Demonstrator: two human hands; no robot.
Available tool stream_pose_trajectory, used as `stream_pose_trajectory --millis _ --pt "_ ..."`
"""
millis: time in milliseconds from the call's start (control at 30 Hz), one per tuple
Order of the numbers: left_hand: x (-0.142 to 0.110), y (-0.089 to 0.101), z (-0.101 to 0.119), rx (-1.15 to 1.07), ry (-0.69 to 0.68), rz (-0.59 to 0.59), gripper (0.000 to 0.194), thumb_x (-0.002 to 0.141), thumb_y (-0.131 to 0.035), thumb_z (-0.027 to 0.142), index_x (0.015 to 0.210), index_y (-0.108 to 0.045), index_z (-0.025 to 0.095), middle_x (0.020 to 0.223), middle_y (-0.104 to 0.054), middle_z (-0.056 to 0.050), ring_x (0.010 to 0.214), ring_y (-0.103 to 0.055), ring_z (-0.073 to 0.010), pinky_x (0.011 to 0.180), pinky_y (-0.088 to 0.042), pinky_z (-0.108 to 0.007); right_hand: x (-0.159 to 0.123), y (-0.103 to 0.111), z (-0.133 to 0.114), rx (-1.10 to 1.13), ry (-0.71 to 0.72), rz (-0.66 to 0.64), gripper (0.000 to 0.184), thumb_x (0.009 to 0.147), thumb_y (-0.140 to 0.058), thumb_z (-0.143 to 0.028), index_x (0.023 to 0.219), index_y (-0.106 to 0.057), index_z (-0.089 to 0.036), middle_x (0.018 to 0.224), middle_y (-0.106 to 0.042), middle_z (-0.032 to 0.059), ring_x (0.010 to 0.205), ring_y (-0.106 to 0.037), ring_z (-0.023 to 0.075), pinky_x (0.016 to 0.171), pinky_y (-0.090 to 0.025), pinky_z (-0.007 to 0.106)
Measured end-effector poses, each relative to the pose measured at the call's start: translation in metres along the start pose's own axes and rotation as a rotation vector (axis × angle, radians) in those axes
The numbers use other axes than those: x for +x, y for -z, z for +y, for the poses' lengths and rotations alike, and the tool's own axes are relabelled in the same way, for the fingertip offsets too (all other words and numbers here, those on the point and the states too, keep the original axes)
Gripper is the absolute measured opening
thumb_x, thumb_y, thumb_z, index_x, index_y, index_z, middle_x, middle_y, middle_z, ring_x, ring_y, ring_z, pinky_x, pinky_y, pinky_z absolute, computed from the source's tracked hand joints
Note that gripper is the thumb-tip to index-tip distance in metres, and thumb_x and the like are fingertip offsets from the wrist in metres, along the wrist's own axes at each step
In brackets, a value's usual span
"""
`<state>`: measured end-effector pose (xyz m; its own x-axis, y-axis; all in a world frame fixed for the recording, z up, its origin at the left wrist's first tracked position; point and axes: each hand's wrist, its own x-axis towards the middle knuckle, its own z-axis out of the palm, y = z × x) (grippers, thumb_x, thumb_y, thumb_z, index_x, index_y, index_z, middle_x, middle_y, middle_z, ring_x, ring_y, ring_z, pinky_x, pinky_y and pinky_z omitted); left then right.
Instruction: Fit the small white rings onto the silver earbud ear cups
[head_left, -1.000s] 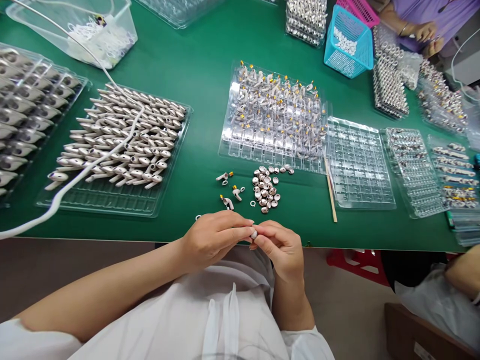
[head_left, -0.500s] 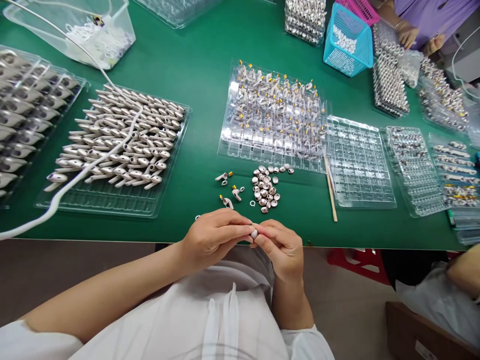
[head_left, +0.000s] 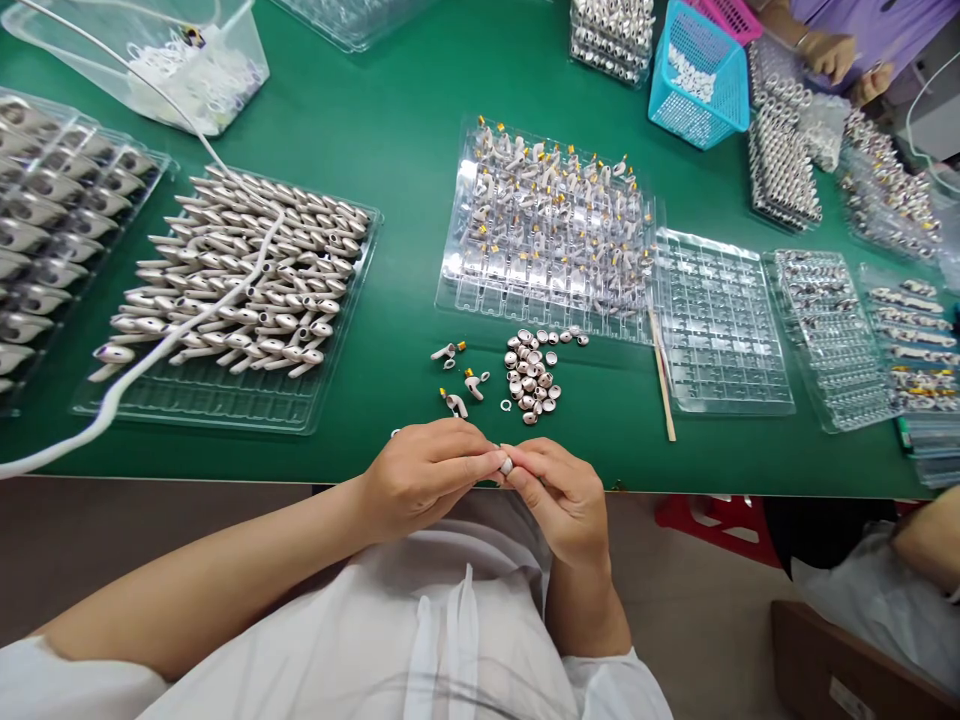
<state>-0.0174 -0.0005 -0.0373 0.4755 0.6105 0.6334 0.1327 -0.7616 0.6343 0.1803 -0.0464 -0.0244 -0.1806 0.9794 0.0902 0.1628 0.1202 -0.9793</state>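
Observation:
At the table's front edge my left hand (head_left: 431, 475) and my right hand (head_left: 564, 495) meet fingertip to fingertip. Both pinch one small white rounded earbud part (head_left: 507, 466); the fingers cover most of it. Just beyond lies a heap of small round earbud caps (head_left: 531, 375), pale with a metallic sheen. Left of the heap are a few curved earbud pieces with yellow tabs, one of them an earbud piece (head_left: 474, 384) lying near a tiny white ring. Another white ring (head_left: 505, 405) rests beside the heap.
A clear tray of yellow-tabbed pieces (head_left: 555, 220) lies ahead, with a wooden stick (head_left: 661, 375) at its right corner. A tray of earbud shells (head_left: 240, 280) stands left under a white cable (head_left: 120, 390). Further back are a blue basket (head_left: 697, 110) and a co-worker's hands (head_left: 829, 55).
My fingers have shifted very slightly around the earbud part, which stays pinched between both hands. The co-worker's hand at the far right has moved a little to the right.

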Motion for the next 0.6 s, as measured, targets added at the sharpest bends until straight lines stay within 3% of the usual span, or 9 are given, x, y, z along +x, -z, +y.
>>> stream_pose_trajectory --millis 367,600 --pt "0.0034 0.0007 0.002 0.014 -0.015 0.002 0.022 0.093 -0.054 0.008 0.113 -0.063 0.013 0.088 -0.075 -0.012 0.08 -0.07 -0.018 0.07 -0.06 -0.029 -0.0008 -0.0004 -0.0022 -0.036 0.031 0.001 0.03 0.089 -0.065 -0.016 0.116 -0.071 -0.027 0.096 -0.072 0.0056 0.086 -0.068 0.0184 0.074 -0.057 0.032" --pt "-0.0005 0.0019 0.003 0.072 -0.026 -0.03 0.022 0.093 -0.053 0.009 0.113 -0.062 0.013 0.087 -0.073 -0.013 0.081 -0.069 -0.0189 0.071 -0.061 -0.03 -0.0015 -0.0088 -0.0014 -0.037 0.01 0.102 0.023 0.088 -0.066 -0.017 0.107 -0.075 -0.025 0.089 -0.073 0.0055 0.079 -0.068 0.0181 0.068 -0.057 0.031"
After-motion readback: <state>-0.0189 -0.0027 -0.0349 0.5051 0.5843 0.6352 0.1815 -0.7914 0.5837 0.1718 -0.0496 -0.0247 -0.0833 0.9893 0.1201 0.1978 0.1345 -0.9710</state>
